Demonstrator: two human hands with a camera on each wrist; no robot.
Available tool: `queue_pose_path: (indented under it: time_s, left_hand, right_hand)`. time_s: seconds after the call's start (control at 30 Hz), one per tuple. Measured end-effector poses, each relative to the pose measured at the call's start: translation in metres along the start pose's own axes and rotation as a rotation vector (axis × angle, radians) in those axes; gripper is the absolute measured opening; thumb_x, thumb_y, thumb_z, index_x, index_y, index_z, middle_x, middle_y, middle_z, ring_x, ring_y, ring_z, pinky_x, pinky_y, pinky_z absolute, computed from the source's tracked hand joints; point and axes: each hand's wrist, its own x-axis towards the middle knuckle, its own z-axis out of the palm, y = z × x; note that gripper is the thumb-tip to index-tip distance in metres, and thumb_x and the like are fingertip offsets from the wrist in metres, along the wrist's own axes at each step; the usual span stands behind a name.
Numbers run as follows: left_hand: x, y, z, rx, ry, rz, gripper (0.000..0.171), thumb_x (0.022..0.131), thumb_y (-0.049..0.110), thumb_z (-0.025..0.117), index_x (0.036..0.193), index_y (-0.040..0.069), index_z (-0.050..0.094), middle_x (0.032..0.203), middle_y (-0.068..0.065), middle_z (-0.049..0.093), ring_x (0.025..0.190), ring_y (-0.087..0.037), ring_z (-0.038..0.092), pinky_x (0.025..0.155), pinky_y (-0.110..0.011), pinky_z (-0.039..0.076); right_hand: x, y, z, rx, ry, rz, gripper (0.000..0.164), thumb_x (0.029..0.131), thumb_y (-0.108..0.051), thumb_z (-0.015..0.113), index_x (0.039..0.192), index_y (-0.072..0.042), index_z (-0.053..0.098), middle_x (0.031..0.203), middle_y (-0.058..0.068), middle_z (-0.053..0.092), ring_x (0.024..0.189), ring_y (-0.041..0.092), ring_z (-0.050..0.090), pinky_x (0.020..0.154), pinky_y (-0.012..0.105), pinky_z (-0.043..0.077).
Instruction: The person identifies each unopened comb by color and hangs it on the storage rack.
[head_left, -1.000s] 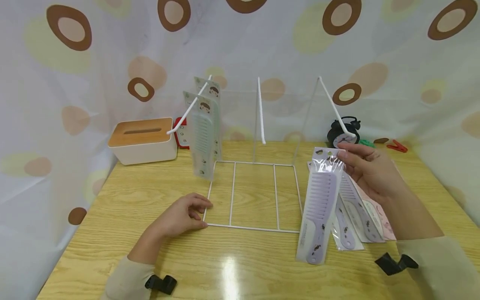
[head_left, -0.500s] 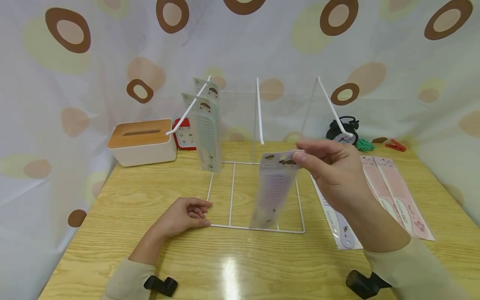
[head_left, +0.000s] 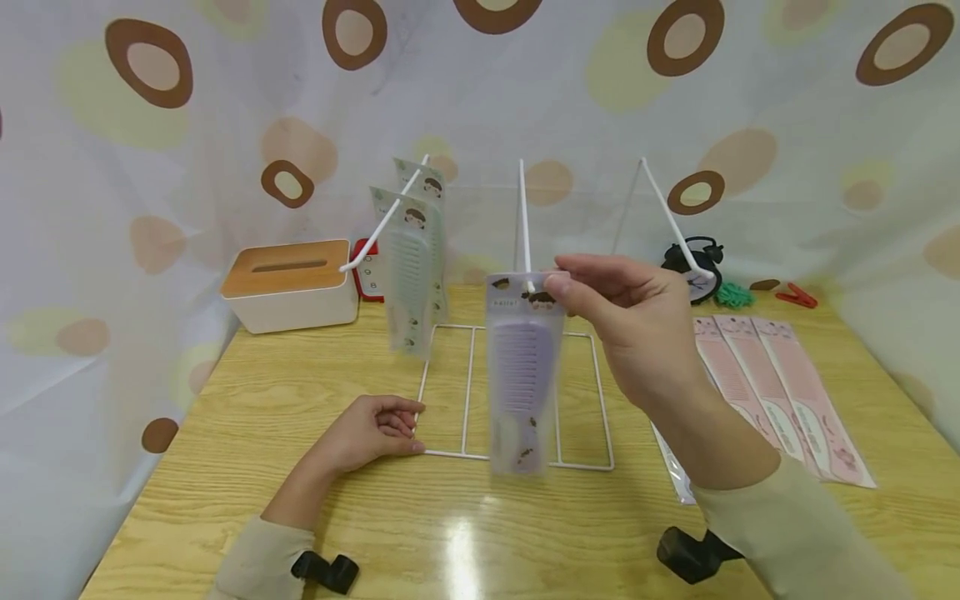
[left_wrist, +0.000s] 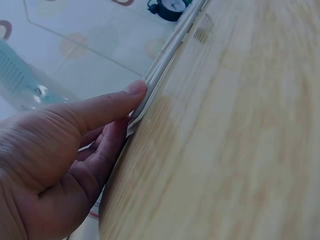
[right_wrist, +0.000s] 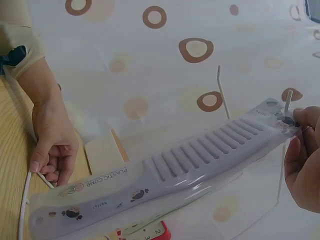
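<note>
From the head view, I see the right hand point(head_left: 637, 325) raised, pinching the purple comb packet point(head_left: 522, 367) by its top corner. That grip probably keeps the hanging hole free for the middle prong point(head_left: 525, 217), whose tip shows at the card's front. The right forearm slants up from the lower right. The left hand point(head_left: 375, 433) lies low at the near left corner of the white wire rack point(head_left: 469, 392), presumably to steady it. Green comb packets point(head_left: 408, 275) hang on the left prong point(head_left: 378, 233); pink comb packets point(head_left: 761, 375) lie fanned at the right, likely for easy picking.

From the left wrist view, the thumb presses the wire while the fingers curl against it at the tabletop point(left_wrist: 230, 125), a light pinch.

From the right wrist view, the purple packet slopes across, and the prong's tip pokes up beside the pinching fingers. It seems to have entered the hole; how far, I can't tell.
</note>
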Motion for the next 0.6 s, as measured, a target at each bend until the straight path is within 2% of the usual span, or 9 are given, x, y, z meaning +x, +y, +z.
queue_pose_path:
  time_s: [0.13,0.37,0.6]
  left_hand:
    - [0.0,0.0,0.0,-0.01,-0.001,-0.005,0.055,0.079,0.006,0.084,0.127,-0.008,0.062,0.099,-0.015,0.064,0.082,-0.014,0.066,0.074,-0.022,0.058]
    - [0.0,-0.001,0.0,-0.036,-0.014,-0.019,0.057,0.079,0.005,0.083,0.129,-0.009,0.06,0.099,-0.015,0.064,0.081,-0.014,0.067,0.074,-0.022,0.059]
    - [0.001,-0.001,0.001,-0.032,-0.015,-0.013,0.056,0.079,0.005,0.083,0.129,-0.009,0.06,0.099,-0.015,0.064,0.081,-0.014,0.067,0.074,-0.022,0.059]
  right_hand:
    - [0.013,0.008,-0.003,-0.009,0.029,0.045,0.017,0.085,-0.005,0.079,0.099,-0.015,0.08,0.086,-0.006,0.077,0.082,0.006,0.069,0.085,0.021,0.057]
    - [0.05,0.027,-0.01,0.138,0.02,0.056,0.02,0.084,-0.002,0.078,0.102,-0.011,0.079,0.09,-0.002,0.075,0.087,0.008,0.069,0.089,0.021,0.057]
    - [0.091,0.043,-0.014,0.205,0.065,0.106,0.025,0.084,0.0,0.078,0.108,-0.006,0.076,0.095,0.0,0.073,0.088,0.008,0.069,0.084,0.019,0.058]
